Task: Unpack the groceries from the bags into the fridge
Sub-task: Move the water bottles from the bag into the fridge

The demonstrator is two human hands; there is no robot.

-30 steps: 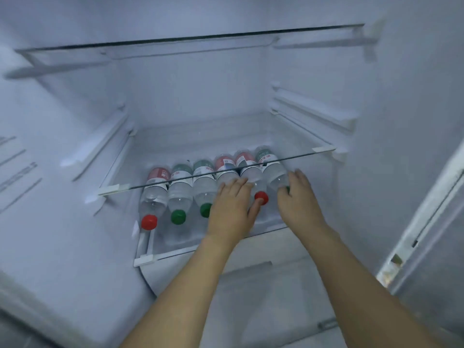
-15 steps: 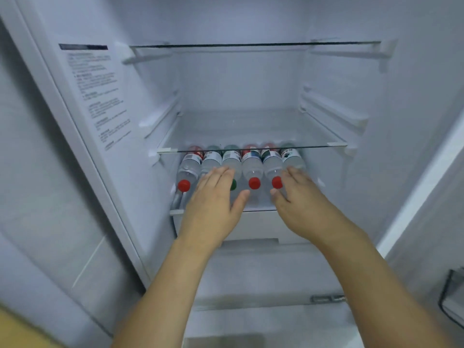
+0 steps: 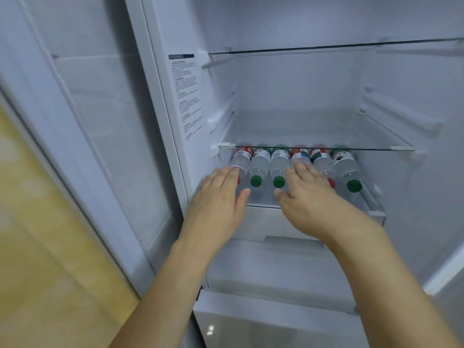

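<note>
A: Six bottles [image 3: 278, 163] lie in a row on the lower fridge shelf [image 3: 261, 204]. Left hand [image 3: 218, 199], right hand [image 3: 308, 197] flat, fingers straight, gripping nothing.
B: Step: tidying the row. Next probably fetch more groceries.

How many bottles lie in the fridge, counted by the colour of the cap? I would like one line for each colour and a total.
Green cap: 3, one of them here
Red cap: 2 seen, both partly hidden, one by the right hand, one by the left hand
Cap hidden under the right hand: 1 bottle
Total: 6 bottles
</note>
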